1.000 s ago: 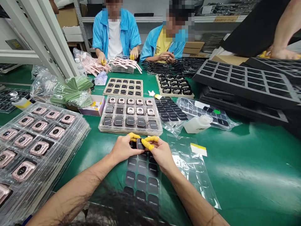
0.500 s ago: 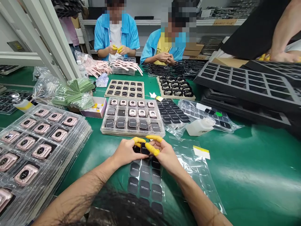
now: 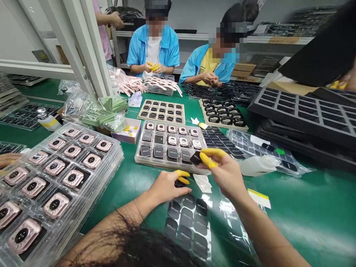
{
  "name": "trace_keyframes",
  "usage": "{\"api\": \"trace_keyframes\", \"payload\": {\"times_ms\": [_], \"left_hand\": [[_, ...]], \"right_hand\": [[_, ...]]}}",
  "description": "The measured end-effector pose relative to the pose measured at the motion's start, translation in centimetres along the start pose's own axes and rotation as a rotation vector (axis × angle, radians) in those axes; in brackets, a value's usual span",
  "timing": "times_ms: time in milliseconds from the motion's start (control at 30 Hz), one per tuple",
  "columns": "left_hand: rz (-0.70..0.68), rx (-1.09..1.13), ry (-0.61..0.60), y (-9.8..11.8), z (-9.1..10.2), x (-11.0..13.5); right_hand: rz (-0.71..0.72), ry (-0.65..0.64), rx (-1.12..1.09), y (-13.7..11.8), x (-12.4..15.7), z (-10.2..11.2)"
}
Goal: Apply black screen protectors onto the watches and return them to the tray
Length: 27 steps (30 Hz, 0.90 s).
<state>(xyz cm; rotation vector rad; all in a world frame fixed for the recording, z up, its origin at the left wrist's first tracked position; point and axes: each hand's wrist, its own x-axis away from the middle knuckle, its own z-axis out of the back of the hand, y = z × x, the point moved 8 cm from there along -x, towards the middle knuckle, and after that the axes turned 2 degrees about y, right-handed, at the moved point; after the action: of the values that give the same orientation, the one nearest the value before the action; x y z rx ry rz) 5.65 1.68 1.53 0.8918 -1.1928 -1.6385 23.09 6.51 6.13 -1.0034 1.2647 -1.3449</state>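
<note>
Yellow finger cots cover fingertips on both hands. My right hand pinches a black square watch body at the front right corner of a clear plastic tray. Pink-framed watch bodies and black-faced ones sit in that tray's compartments. My left hand is lower, in front of the tray, its fingers curled round a small black piece that is mostly hidden. Just below it lies a clear sheet of black square stickers with white lettering. A crumpled white paper rests between my hands.
A tall stack of trays with pink watches stands at left. Beyond are green straps, a small box and two beige trays. A white bottle and black foam trays are at right. Co-workers sit opposite.
My hands were together over the sticker sheet and have parted. The right one moved up to the tray with the watch body; the left stayed near the sheet. The view shifted left.
</note>
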Motion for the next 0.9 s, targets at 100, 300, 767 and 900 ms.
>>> {"api": "trace_keyframes", "payload": {"times_ms": [100, 300, 767, 900], "left_hand": [[0.013, -0.005, -0.036, -0.4, -0.3, -0.1], [-0.004, 0.026, -0.037, -0.3, -0.1, 0.0], [-0.008, 0.044, -0.007, -0.4, 0.0, -0.1], [0.026, 0.071, -0.001, -0.6, 0.1, -0.2]], "right_hand": [[0.084, -0.116, 0.182, -2.3, -5.3, -5.5], [0.283, -0.343, 0.678, -3.2, -9.2, -13.9], [0.029, -0.312, 0.772, -0.9, -10.3, -10.0], [-0.012, -0.274, 0.551, -1.2, -9.7, -9.8]]}}
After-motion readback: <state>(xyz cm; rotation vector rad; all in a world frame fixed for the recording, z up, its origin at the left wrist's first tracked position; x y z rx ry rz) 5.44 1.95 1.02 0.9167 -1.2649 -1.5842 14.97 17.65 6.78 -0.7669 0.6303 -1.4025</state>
